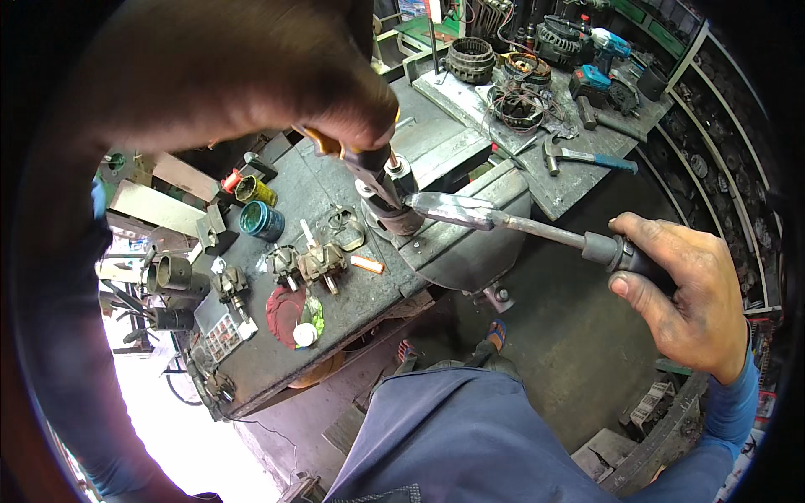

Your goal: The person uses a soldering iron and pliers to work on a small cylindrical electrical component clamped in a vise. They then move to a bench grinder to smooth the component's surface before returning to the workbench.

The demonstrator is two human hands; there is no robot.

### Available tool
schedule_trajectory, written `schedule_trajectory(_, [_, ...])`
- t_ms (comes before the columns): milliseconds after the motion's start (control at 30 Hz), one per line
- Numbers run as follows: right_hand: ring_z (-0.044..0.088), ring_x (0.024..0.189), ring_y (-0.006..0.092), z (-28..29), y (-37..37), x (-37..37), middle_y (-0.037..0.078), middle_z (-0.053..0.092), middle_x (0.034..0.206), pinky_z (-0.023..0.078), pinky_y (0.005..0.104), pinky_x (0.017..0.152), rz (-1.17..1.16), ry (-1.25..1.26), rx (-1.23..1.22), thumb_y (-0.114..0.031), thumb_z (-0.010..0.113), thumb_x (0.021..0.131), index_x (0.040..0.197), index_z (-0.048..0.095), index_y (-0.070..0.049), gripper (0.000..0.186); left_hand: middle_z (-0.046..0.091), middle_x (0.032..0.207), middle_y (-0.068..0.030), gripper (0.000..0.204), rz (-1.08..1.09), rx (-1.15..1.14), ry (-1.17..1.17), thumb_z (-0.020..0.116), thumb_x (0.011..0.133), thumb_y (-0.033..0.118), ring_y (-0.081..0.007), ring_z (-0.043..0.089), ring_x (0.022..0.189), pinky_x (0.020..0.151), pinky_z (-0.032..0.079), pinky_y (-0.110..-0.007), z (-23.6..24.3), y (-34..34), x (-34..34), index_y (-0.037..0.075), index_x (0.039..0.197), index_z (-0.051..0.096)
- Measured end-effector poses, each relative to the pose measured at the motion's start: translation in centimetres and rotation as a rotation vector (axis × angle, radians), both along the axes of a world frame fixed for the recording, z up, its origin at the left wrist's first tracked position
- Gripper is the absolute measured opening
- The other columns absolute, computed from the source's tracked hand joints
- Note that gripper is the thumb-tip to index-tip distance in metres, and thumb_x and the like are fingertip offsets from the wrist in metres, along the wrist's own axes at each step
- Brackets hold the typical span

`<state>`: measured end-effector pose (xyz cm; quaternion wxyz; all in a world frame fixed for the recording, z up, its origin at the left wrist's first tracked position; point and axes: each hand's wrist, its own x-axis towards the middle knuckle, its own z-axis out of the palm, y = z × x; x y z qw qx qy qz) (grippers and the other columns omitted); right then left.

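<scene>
My left hand (251,75), large in the upper left, is closed on the yellow-and-black handles of what look like pliers (365,172), held over a cylindrical metal piece (394,220) at the bench (344,331). My right hand (683,302) grips the dark handle of a long soldering-iron-like tool (545,230). Its thick silvery head (453,210) points left and meets, or nearly meets, the jaws of the pliers and the piece beneath them. A small metal cylinder (401,176) stands just behind the pliers.
On the bench are rotors (323,264), paint cans (258,218), a red cloth (285,318) and a parts box (222,339). The back-right surface holds alternator parts (470,59), a cordless tool (591,84) and a hammer (587,158). Shelves (708,142) line the right side.
</scene>
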<state>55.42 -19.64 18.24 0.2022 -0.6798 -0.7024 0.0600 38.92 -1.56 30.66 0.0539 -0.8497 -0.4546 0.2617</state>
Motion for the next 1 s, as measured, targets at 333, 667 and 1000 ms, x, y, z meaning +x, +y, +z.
schedule_trajectory(333, [0.070, 0.073, 0.0366, 0.8, -0.4, -0.6, 0.021, 0.070, 0.085, 0.051, 0.0417, 0.066, -0.017, -0.035, -0.063, -0.012, 0.078, 0.080, 0.114, 0.067, 0.008, 0.041, 0.058, 0.054, -0.0016, 0.026, -0.110, -0.114, -0.089, 0.071, 0.086, 0.031, -0.0118, 0.053, 0.048, 0.047, 0.044, -0.030, 0.8, 0.8, 0.0, 0.008, 0.077, 0.079])
schedule_trajectory(667, [0.067, 0.071, 0.0352, 1.5, -0.6, -1.8, 0.020, 0.068, 0.082, 0.049, 0.0415, 0.064, -0.064, -0.138, -0.100, -0.014, 0.077, 0.082, 0.113, 0.067, 0.007, 0.039, 0.064, 0.059, -0.0033, 0.028, -0.072, -0.043, -0.095, 0.070, 0.088, 0.035, -0.0122, 0.057, 0.051, 0.049, 0.044, -0.029, 0.2, 1.5, -1.6, 0.010, 0.085, 0.082])
schedule_trajectory(1000, [0.064, 0.068, 0.0354, 1.9, -0.6, -2.9, 0.019, 0.066, 0.080, 0.048, 0.0420, 0.062, -0.057, -0.145, -0.071, -0.015, 0.077, 0.082, 0.116, 0.066, 0.007, 0.042, 0.072, 0.081, -0.0036, 0.028, -0.114, -0.116, -0.134, 0.071, 0.086, 0.035, -0.0120, 0.061, 0.060, 0.054, 0.047, -0.028, 0.5, 2.6, -1.5, 0.010, 0.090, 0.082])
